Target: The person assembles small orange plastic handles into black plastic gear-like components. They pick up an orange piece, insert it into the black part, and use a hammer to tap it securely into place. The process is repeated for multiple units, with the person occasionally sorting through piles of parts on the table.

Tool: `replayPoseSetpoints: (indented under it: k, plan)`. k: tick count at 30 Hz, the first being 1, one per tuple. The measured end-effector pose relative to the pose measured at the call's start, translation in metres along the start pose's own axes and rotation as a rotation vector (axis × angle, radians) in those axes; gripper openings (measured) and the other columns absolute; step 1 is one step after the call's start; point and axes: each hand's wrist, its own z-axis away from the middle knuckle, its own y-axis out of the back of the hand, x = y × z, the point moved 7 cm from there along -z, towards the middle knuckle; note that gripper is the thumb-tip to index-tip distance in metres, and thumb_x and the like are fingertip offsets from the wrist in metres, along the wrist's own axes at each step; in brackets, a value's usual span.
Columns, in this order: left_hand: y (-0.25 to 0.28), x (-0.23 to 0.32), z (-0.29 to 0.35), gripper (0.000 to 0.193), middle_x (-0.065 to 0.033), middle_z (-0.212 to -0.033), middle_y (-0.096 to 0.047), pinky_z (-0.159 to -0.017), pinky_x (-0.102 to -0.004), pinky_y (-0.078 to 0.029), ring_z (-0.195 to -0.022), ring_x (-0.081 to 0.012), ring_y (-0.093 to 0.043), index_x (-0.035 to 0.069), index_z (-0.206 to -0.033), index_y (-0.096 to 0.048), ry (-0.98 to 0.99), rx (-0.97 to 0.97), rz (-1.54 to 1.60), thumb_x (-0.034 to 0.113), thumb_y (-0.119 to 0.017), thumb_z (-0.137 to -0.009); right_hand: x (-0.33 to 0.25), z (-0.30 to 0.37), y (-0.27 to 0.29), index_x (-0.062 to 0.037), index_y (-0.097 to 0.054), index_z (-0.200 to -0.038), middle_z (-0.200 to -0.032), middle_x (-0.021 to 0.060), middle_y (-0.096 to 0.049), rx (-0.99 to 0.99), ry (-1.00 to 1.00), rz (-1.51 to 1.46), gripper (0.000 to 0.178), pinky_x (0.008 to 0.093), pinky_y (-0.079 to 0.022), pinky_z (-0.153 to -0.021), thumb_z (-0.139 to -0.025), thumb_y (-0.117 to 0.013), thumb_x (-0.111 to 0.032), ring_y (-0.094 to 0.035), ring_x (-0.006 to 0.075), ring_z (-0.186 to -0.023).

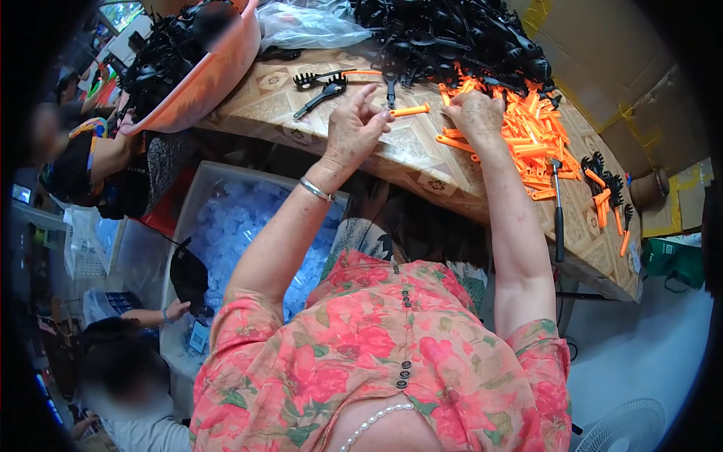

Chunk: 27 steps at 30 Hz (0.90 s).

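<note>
My left hand [358, 126] is over the table's near edge, its thumb and a finger closed at one end of an orange tubular handle [411, 110]. Just beyond that handle is a black utensil piece [391, 89] with its narrow end toward me. To the left lie black spaghetti servers [325, 96] with toothed heads. My right hand [477, 117] reaches to the left side of a heap of orange handles [531, 128]. Its fingers are curled downward and closed; what they hold is hidden. Loose orange handles lie beside and below its fingertips.
A heap of black utensil parts [452, 34] covers the table's back. A hammer [558, 215] and several orange-handled black utensils [602, 197] lie right. A pink tub [218, 87] stands left. Below is a bin [175, 252] of clear plastic pieces. Other people are at the left.
</note>
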Motion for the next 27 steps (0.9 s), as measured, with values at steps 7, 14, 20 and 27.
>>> replayPoseSetpoints:
  k: [7, 14, 20, 27]
  plan:
    - [0.01, -0.008, 0.003, 0.05, -0.0144, -0.094, -0.068, -0.06, -0.0192, -0.053, -0.074, -0.0115, -0.066, -0.006, -0.134, -0.038, 0.198, 0.067, 0.286, 0.008, -0.059, -0.09, -0.011, 0.003, 0.004, -0.0141, -0.073, -0.091, -0.09, 0.008, -0.07, 0.061, 0.008, -0.077, 0.021, 0.0391, -0.036, -0.084, -0.084, -0.059, -0.029, -0.064, 0.0208, -0.085]
    - [0.004, -0.017, 0.004, 0.045, -0.0138, -0.096, -0.068, -0.061, -0.0183, -0.053, -0.074, -0.0103, -0.066, -0.006, -0.129, -0.043, 0.21, 0.05, 0.324, 0.01, -0.059, -0.091, -0.016, 0.002, -0.013, -0.0188, -0.072, -0.098, -0.092, 0.0059, -0.07, 0.017, 0.074, -0.069, 0.02, 0.0383, -0.034, -0.087, -0.082, -0.066, -0.029, -0.061, 0.0195, -0.091]
    - [0.002, -0.024, 0.014, 0.042, -0.0149, -0.1, -0.067, -0.063, -0.0209, -0.055, -0.074, -0.0127, -0.067, -0.004, -0.126, -0.047, 0.32, 0.031, 0.462, 0.014, -0.06, -0.091, -0.023, 0.007, -0.003, -0.0127, -0.073, -0.093, -0.087, 0.0033, -0.071, -0.042, 0.002, -0.382, 0.014, 0.0305, -0.041, -0.081, -0.082, -0.068, -0.021, -0.063, 0.0134, -0.081]
    - [0.004, -0.03, 0.003, 0.027, -0.0077, -0.091, -0.064, -0.064, -0.0212, -0.056, -0.072, -0.0112, -0.064, -0.001, -0.111, -0.058, 0.477, -0.051, 1.034, 0.019, -0.058, -0.093, -0.088, 0.03, 0.01, -0.0027, -0.071, -0.092, -0.088, 0.0023, -0.068, -0.194, 0.328, -1.231, 0.01, 0.0235, -0.049, -0.074, -0.083, -0.069, -0.008, -0.061, 0.0084, -0.083]
